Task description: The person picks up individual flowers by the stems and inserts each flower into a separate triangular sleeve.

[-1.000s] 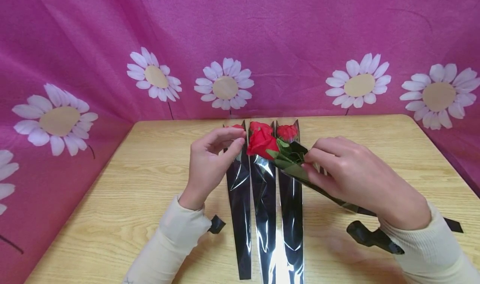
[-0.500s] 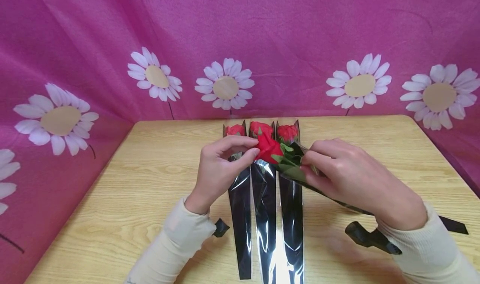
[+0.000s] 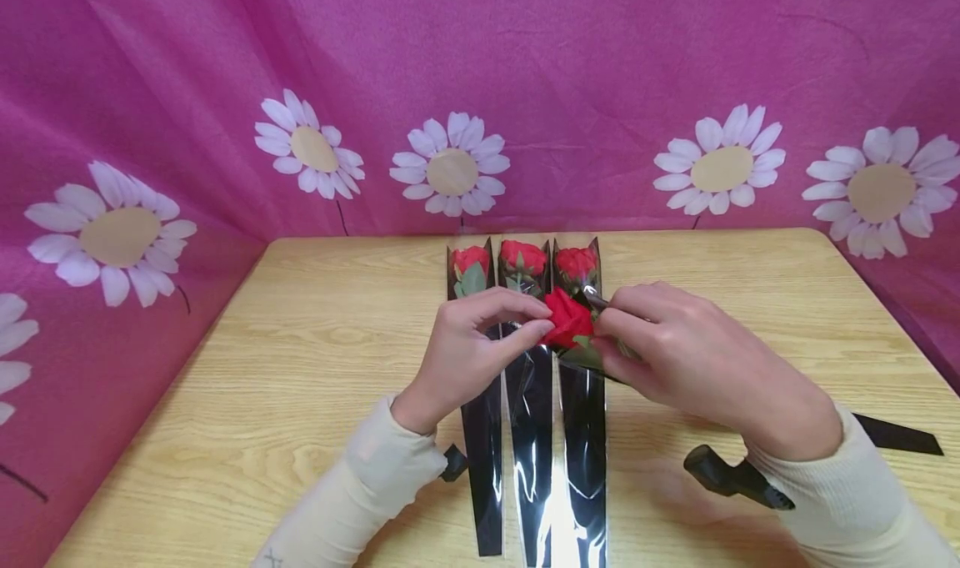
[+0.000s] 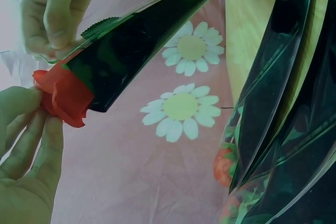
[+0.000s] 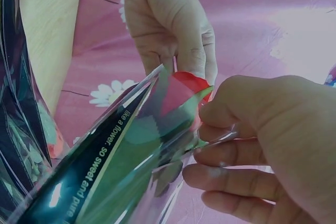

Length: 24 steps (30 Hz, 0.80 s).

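Note:
A red rose with green leaves sits in the mouth of a black and clear plastic flower sleeve, held above the table. My left hand pinches the bloom between thumb and fingertips. At the sleeve's mouth my right hand pinches the plastic edge with thumb and forefinger. The right wrist view shows gold lettering on the sleeve and the rose's leaves inside the clear film. In the head view, my right hand and forearm hide much of the sleeve; its narrow tail emerges at the right.
Three wrapped red roses lie side by side on the wooden table: a left one, a middle one and a right one. A pink cloth printed with daisies hangs behind and along the sides.
My left hand has come over from the left, taken hold of the bloom and moved right with it. The rose sits deeper in the sleeve, and its leaves show less. The right hand has barely shifted.

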Motion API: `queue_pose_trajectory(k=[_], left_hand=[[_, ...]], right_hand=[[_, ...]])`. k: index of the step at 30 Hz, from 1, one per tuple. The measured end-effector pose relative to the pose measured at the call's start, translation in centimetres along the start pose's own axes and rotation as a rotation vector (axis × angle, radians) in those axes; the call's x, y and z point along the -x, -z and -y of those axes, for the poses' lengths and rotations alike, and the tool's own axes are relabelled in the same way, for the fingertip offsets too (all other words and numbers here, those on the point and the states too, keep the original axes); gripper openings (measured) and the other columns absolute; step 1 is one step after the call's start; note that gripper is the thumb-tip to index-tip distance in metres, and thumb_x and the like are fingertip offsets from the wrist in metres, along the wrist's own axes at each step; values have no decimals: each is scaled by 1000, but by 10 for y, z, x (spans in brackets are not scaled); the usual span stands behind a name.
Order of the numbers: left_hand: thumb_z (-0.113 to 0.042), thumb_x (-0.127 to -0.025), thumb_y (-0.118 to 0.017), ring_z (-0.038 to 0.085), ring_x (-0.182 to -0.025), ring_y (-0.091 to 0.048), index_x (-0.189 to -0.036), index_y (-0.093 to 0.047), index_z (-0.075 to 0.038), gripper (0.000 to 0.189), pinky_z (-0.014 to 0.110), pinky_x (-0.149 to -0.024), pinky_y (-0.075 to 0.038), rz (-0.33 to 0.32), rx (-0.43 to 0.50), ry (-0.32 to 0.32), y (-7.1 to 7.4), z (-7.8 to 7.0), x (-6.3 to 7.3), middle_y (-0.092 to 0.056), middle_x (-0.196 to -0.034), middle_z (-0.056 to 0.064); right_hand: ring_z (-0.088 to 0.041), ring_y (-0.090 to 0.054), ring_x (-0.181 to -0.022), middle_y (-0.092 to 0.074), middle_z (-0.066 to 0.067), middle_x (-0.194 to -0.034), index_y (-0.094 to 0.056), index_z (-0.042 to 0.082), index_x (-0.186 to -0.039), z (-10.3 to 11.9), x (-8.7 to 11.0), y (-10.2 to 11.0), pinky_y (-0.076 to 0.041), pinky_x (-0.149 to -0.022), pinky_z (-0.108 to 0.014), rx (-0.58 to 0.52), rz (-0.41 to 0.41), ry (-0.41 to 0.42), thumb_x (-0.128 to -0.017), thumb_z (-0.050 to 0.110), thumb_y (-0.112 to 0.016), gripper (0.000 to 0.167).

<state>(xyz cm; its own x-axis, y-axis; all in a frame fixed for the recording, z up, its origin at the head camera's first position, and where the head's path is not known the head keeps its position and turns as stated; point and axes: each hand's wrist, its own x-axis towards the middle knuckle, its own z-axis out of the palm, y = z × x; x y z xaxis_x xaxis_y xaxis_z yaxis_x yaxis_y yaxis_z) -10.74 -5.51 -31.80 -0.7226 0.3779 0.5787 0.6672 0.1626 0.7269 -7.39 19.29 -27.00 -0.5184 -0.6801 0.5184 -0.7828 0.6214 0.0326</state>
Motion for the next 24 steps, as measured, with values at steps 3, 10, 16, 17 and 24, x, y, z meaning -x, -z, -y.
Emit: queue_pose_trajectory(k=[3,10,16,17,24], left_hand=[[-7,-88,-81,16,-97,-75,-109,-78,-5,21,28,-88,-63,20,-21,-3,-3,-1,1,-80,-105,9],[-11,-89,-81,12,-98,-75,-109,-79,-9,21,25,-90,-62,68,-49,-4,-9,0,3,-80,-105,6],[-12,-90,-80,9,-97,-74,-109,-79,-10,19,24,-90,-61,111,-46,14,-14,0,4,-80,-105,4],[-13,-91,-80,8,-97,-74,-110,-79,-10,19,23,-90,-61,119,-46,19,-14,0,4,-80,-105,4],[-14,-92,-79,8,-99,-74,-111,-79,-11,20,21,-92,-60,181,-41,89,-17,0,5,-80,-107,3]], right_hand=[[-7,-59,-77,-69,4,-87,-79,14,-102,0,0,0,-59,-67,-30,-11,-1,9,-72,13,-93,33],[-10,-64,-80,-70,3,-89,-79,13,-103,3,-1,-2,-62,-71,-32,-28,-15,42,-72,14,-94,35],[-9,-61,-77,-68,3,-85,-77,14,-97,7,-2,-3,-61,-68,-29,-20,-20,58,-70,16,-95,32],[-9,-61,-76,-68,3,-85,-77,14,-97,8,-2,-3,-61,-68,-29,-19,-20,59,-70,16,-95,32],[-11,-66,-80,-72,2,-91,-78,13,-100,10,-2,-2,-64,-73,-32,-12,-11,62,-69,17,-96,36]])
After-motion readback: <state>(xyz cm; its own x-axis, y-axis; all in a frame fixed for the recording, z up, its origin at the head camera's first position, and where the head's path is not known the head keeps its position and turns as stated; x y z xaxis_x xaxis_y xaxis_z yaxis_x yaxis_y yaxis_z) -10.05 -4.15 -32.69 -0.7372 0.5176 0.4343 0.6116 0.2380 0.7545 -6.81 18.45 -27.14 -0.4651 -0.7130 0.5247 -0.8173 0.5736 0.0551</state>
